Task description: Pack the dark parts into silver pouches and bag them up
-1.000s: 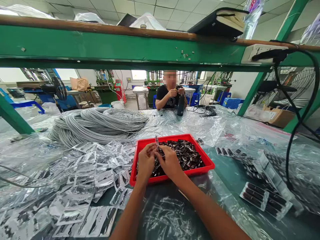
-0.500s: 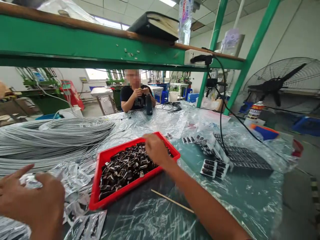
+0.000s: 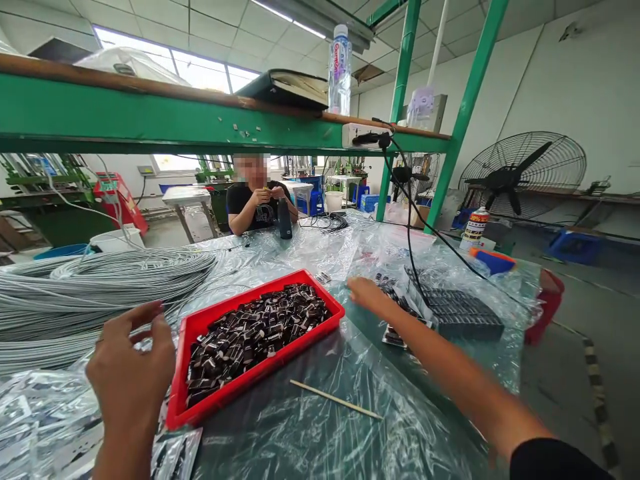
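My left hand (image 3: pixel 131 363) hovers beside the left end of a red tray (image 3: pixel 260 383), its thumb and forefinger apart and nothing visible between them. Small black parts with pale ends (image 3: pixel 260 327) fill the tray in a loose heap. Beyond the tray's right end is my right hand (image 3: pixel 367 293), in front of sealed strips of black pieces (image 3: pixel 395 335). Its fingertips are mostly turned away and blurred, so I cannot see whether they hold anything. A thin wooden stick (image 3: pixel 335 399) lies on the plastic-covered table in front of the tray.
Coils of grey cable (image 3: pixel 105 287) lie at the left, with clear plastic packets (image 3: pixel 45 413) nearer. A block of black packs (image 3: pixel 463 310) stands at right, crossed by a hanging black cable (image 3: pixel 413 253). A green shelf (image 3: pixel 165 123) spans above. Across the table sits a person (image 3: pixel 257 210) behind a dark bottle (image 3: pixel 285 219).
My right hand has moved from above the tray rightward to the strips. My left hand has come up and right, nearer the tray. The view has shifted too.
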Action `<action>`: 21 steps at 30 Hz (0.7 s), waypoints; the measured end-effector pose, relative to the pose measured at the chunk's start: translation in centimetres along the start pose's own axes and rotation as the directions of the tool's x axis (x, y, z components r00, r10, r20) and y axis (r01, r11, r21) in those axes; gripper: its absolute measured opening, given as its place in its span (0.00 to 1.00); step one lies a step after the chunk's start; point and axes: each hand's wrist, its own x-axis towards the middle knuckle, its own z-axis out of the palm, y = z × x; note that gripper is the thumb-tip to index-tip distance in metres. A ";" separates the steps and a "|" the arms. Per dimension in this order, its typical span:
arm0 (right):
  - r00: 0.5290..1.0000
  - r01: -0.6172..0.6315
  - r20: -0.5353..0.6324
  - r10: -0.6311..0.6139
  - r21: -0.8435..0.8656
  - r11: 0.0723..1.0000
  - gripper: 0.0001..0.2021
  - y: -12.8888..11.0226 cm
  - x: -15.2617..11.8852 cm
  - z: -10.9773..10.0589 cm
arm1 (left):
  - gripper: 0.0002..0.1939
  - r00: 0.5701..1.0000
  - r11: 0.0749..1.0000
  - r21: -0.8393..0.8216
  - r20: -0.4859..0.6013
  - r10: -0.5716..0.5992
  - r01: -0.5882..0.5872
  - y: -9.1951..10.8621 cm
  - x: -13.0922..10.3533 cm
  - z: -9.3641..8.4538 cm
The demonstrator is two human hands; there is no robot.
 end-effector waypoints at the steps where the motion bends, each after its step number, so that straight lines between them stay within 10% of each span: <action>1: 0.999 -0.011 -0.042 0.013 0.047 0.999 0.17 0.0 -1.8 -0.2 | 0.20 0.999 1.000 -0.021 0.040 0.018 -0.017 0.7 -0.3 -0.2; 4: 0.995 0.032 -0.095 0.021 0.526 0.850 0.18 -1.1 -8.0 0.5 | 0.17 0.964 0.984 -0.110 0.214 0.160 -0.139 2.7 -2.3 -0.8; 7: 0.978 0.024 0.033 -0.207 0.965 0.263 0.18 -4.6 -13.3 2.7 | 0.16 0.835 0.933 -0.234 0.423 0.352 -0.275 3.7 -6.1 -0.9; 9: 0.932 -0.010 0.047 -0.360 0.995 0.102 0.17 -7.3 -15.5 4.2 | 0.16 0.746 0.911 -0.263 0.523 0.412 -0.319 3.2 -9.2 -1.0; 16: 0.955 0.281 -0.069 -0.288 0.522 0.805 0.17 -8.0 -15.7 5.1 | 0.32 0.595 0.923 -0.035 0.756 0.275 -0.382 -3.9 -17.4 -4.7; 21: 0.877 0.335 0.129 -0.463 0.526 0.781 0.07 -6.8 -14.7 4.4 | 0.24 0.555 0.959 -0.072 0.803 0.218 -0.273 -5.2 -18.7 -5.3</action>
